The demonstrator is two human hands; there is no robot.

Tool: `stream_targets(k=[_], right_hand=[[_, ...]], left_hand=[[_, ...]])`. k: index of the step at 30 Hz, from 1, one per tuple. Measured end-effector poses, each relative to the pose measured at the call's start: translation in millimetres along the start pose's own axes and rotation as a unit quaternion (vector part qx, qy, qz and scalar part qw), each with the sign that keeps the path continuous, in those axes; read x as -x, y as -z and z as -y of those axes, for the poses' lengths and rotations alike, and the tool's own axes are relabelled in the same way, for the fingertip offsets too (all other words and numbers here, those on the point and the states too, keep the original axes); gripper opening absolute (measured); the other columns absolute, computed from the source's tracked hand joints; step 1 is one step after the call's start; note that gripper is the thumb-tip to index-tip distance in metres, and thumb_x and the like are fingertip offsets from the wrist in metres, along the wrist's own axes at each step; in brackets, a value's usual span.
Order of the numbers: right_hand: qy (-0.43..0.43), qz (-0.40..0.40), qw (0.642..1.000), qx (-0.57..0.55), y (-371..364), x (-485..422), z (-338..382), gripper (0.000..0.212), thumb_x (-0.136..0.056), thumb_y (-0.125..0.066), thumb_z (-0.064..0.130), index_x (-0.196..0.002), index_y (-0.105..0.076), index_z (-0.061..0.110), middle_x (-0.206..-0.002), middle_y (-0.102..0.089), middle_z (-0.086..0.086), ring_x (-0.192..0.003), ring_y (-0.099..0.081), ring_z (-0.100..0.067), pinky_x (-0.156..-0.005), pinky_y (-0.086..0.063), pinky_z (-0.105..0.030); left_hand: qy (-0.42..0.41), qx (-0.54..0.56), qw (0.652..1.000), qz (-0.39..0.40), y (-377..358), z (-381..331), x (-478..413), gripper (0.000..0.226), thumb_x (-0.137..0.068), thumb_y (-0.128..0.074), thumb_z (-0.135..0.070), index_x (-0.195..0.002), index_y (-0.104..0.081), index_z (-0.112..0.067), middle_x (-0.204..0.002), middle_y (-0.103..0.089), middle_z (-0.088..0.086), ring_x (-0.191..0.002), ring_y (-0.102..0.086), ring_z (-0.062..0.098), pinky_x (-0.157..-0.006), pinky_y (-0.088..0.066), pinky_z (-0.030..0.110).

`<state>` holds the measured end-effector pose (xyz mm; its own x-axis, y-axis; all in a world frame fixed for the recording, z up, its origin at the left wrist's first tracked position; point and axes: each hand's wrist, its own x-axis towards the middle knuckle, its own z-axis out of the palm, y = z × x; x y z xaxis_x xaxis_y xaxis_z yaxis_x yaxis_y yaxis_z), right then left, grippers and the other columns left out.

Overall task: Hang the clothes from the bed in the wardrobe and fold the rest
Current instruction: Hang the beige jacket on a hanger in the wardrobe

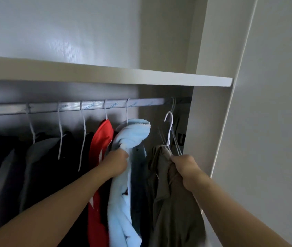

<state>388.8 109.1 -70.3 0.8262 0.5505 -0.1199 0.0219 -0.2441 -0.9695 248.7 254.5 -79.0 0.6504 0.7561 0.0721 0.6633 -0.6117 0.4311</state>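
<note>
Hanger hook just under the rail, right of centre

My right hand (186,168) grips the neck of the white hanger (169,125) together with the bunched collar of the olive garment (170,202). The hook points up from my fist, just below the rail (88,106), which runs left to right across mid-frame. The free spot lies between the pale blue top (131,134) and the wardrobe's side wall (207,131). My left hand (118,163) clutches the blue top. The olive garment hangs long, limp and creased toward the lower right.
</note>
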Motion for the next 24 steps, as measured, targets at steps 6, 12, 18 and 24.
stream_targets(k=[6, 12, 18, 24], right_hand=[[0.069, -0.004, 0.998, -0.001, -25.1, -29.7, 54.7, 0.033, -0.090, -0.059, 0.028, -0.064, -0.050, 0.009, -0.067, -0.052, -0.009, -0.067, -0.051, -0.024, -0.067, -0.040, -0.030], [0.104, 0.021, 0.991, 0.077, -61.0, -61.7, 77.2, 0.036, -0.093, -0.056, 0.031, -0.063, -0.044, 0.014, -0.064, -0.046, -0.001, -0.062, -0.046, -0.017, -0.065, -0.038, -0.027], [0.130, 0.056, 0.980, 0.137, -92.5, -70.7, 74.6, 0.036, -0.095, -0.051, 0.016, -0.060, -0.040, 0.016, -0.060, -0.042, -0.001, -0.054, -0.039, -0.011, -0.048, -0.031, -0.021], [0.129, 0.076, 0.974, 0.172, -106.1, -68.6, 46.8, 0.033, -0.093, -0.053, 0.017, -0.060, -0.048, 0.014, -0.059, -0.045, 0.000, -0.056, -0.043, -0.012, -0.044, -0.031, -0.018]], left_hand=[[-0.049, 0.090, 0.992, -0.075, 8.5, -3.1, -16.0, 0.054, -0.087, -0.053, -0.024, -0.137, -0.036, -0.034, -0.121, -0.057, 0.017, -0.104, -0.060, 0.034, -0.079, -0.051, 0.032], [-0.062, 0.036, 0.996, -0.044, 19.8, -9.7, -36.8, 0.059, -0.086, -0.049, -0.016, -0.140, -0.032, -0.031, -0.104, -0.064, 0.014, -0.068, -0.068, 0.025, -0.059, -0.053, 0.031], [0.041, 0.266, 0.961, -0.057, 12.6, -1.5, -41.8, 0.045, -0.084, -0.045, -0.007, -0.125, -0.037, -0.023, -0.067, -0.052, 0.009, -0.042, -0.053, 0.022, -0.033, -0.038, 0.021], [0.084, 0.337, 0.934, -0.090, 6.2, 10.2, -38.9, 0.033, -0.082, -0.045, -0.013, -0.112, -0.045, -0.027, -0.076, -0.054, 0.008, -0.044, -0.056, 0.019, -0.035, -0.040, 0.018]])
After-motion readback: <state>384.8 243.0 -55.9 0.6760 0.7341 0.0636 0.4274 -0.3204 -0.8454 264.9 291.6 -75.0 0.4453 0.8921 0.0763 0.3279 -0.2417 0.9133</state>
